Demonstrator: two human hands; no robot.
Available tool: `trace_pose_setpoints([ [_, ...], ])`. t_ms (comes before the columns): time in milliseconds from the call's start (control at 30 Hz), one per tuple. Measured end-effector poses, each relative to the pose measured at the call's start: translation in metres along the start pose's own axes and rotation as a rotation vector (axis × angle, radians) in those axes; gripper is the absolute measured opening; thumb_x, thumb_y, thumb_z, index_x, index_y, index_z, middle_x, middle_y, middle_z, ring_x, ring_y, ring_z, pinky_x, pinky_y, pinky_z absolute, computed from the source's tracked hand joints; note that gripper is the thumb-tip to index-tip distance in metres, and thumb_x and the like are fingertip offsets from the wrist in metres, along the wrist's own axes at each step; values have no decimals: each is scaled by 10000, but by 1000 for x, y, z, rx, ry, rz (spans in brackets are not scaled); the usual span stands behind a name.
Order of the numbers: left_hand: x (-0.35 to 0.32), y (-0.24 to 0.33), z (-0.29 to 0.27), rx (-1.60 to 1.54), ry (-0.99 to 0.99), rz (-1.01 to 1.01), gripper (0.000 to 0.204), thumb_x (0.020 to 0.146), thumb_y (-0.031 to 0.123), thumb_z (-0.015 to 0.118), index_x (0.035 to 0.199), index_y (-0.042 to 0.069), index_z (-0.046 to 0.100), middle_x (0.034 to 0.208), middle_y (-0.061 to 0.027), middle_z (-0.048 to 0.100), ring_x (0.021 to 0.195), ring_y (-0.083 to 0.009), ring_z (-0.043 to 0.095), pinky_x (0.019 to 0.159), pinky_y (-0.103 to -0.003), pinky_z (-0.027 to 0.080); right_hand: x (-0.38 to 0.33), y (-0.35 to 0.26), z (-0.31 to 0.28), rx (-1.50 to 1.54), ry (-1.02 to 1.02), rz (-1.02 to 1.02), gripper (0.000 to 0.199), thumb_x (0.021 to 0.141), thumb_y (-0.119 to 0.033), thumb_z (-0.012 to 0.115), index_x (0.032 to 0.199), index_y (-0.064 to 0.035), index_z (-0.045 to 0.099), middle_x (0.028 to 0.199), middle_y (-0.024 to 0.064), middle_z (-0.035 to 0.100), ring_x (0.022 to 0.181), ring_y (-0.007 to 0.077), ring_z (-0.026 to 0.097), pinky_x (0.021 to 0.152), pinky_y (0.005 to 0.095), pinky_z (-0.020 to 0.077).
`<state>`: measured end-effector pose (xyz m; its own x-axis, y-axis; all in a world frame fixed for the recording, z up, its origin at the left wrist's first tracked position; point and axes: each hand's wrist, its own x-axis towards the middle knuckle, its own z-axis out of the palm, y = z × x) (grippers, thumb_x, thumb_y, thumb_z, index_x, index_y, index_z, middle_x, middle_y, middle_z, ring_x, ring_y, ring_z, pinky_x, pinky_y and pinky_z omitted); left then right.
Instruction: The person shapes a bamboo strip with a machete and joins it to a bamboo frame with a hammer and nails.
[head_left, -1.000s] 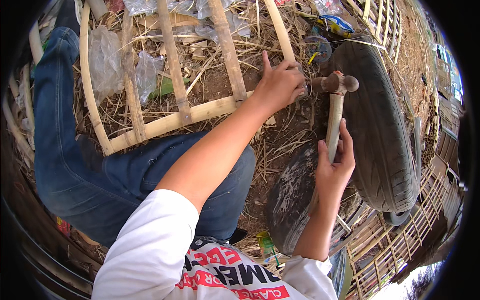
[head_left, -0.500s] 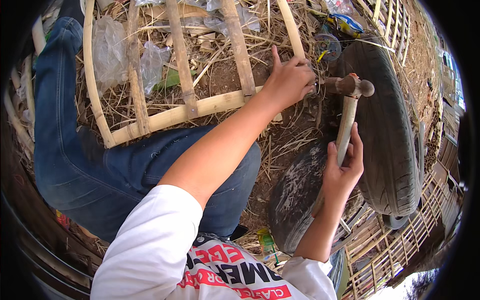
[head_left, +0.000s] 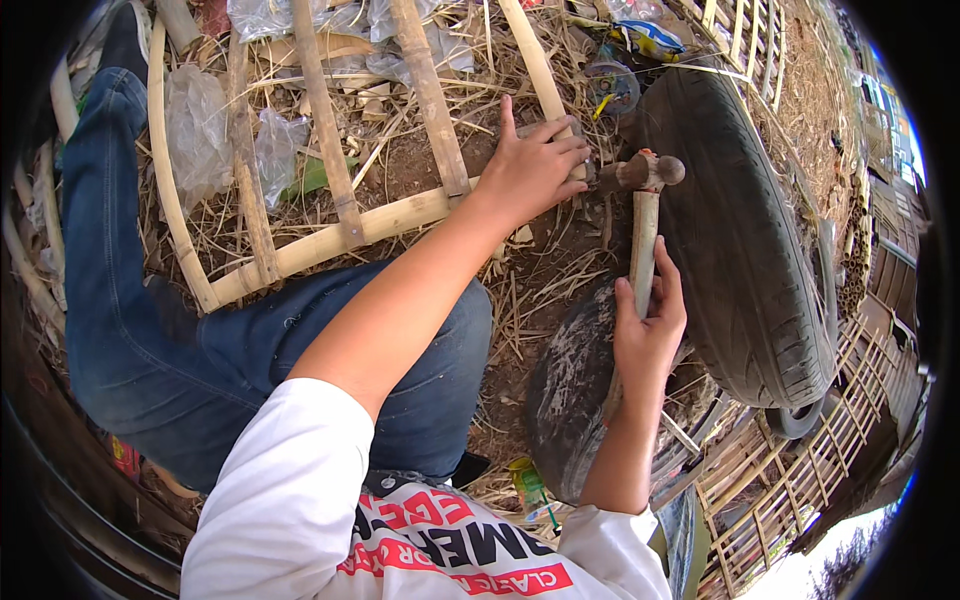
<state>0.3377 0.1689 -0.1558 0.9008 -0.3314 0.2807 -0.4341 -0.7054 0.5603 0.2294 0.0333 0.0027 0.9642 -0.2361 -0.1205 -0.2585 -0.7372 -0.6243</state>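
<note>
My left hand [head_left: 532,168] is closed around the near right corner of a bamboo frame [head_left: 398,216], with one finger stretched up and away. Slats run outward from the frame's near crosspiece. In my right hand [head_left: 650,325] is a hammer [head_left: 646,240] with a pale wooden handle and a worn brown head. The handle stands roughly upright in the picture. Its head is level with the frame corner, very close to my left fingertips. Whether it touches the corner cannot be made out, and my fingers hide what lies between.
A large black tyre [head_left: 735,240] leans just right of the hammer. Below it lies a scuffed dark round object [head_left: 570,390]. My bent leg in jeans [head_left: 430,350] is beside the frame. Straw, plastic bags [head_left: 197,130] and bamboo lattice [head_left: 800,480] surround the spot.
The whole view has shifted, so the frame, tyre and both hands appear farther left. The hammer and hands keep nearly the same places relative to the frame corner.
</note>
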Motion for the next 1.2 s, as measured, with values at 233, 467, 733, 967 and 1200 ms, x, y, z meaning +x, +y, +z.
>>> trace_pose_setpoints([
  [233,-3,4,5,158,43,55,461,873,416,611,1236,132,595,1296,26,554,1327,-146,412,1038,-724,222,13,3,3,-71,-26,-82,523,844,28,639,1343,-40,499,1111,168,630,992,201,611,852,292,468],
  [467,-4,7,7,187,63,51,439,878,381,611,1218,105,586,1310,-9,525,1335,-159,398,1033,-645,309,17,10,11,-108,3,-190,532,845,30,646,1353,-60,513,934,95,648,820,103,567,769,259,474],
  [733,-7,6,5,183,66,45,457,892,381,590,1258,108,566,1313,-23,525,1333,-167,405,1044,-567,340,9,7,12,-104,18,-189,481,846,2,647,1308,-5,515,1234,208,613,1110,297,631,885,342,489],
  [967,-8,7,7,183,57,37,454,895,379,588,1248,93,572,1311,-23,525,1335,-167,405,1046,-553,342,13,8,19,-112,-26,-205,476,840,34,636,1299,-9,515,1287,213,583,1221,276,556,969,330,439],
  [1200,-4,6,6,138,24,36,518,873,398,609,1286,91,548,1338,-30,506,1353,-164,382,1039,-551,346,13,19,20,-133,9,-217,482,841,31,632,1303,-33,515,1134,209,645,1036,261,630,874,321,483],
])
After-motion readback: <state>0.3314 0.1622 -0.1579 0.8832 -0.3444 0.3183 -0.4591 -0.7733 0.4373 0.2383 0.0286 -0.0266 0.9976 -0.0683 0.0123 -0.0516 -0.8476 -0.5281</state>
